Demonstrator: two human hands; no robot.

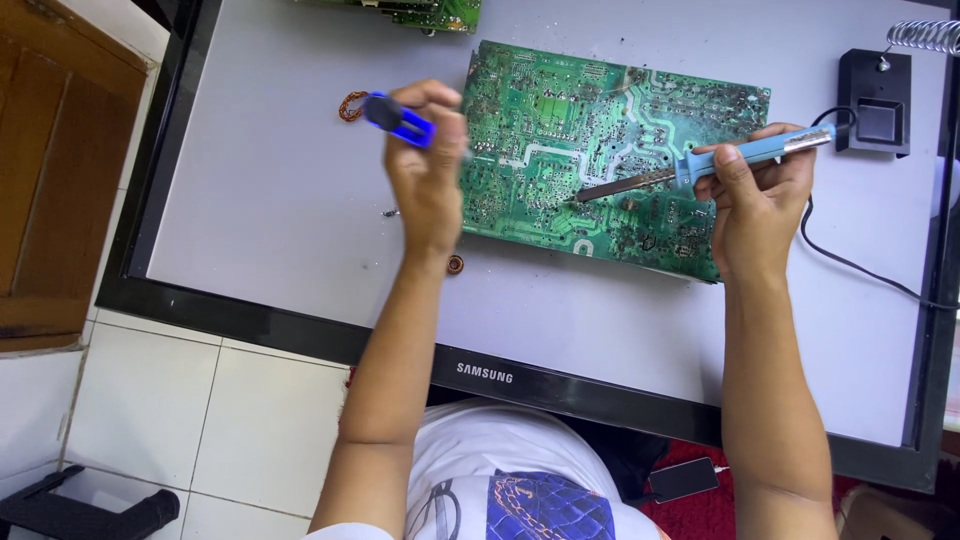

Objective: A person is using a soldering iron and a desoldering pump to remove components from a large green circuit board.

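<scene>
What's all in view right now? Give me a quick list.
Circuit board: one, green, middle of the panel.
Second board: one, green, top edge, cut off.
Soldering iron: one, blue handle, tip on the circuit board.
Blue tool: one, at the board's left edge.
Iron stand: one, black, top right.
Copper coil: one, left of the blue tool.
Panel: one, grey, black frame, lying flat.
Phone: one, black, on red cloth below.
Left hand: holds the blue tool.
Right hand: holds the soldering iron.

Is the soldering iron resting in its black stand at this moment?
No, the right hand holds the soldering iron with its tip on the green circuit board, away from the stand.
</scene>
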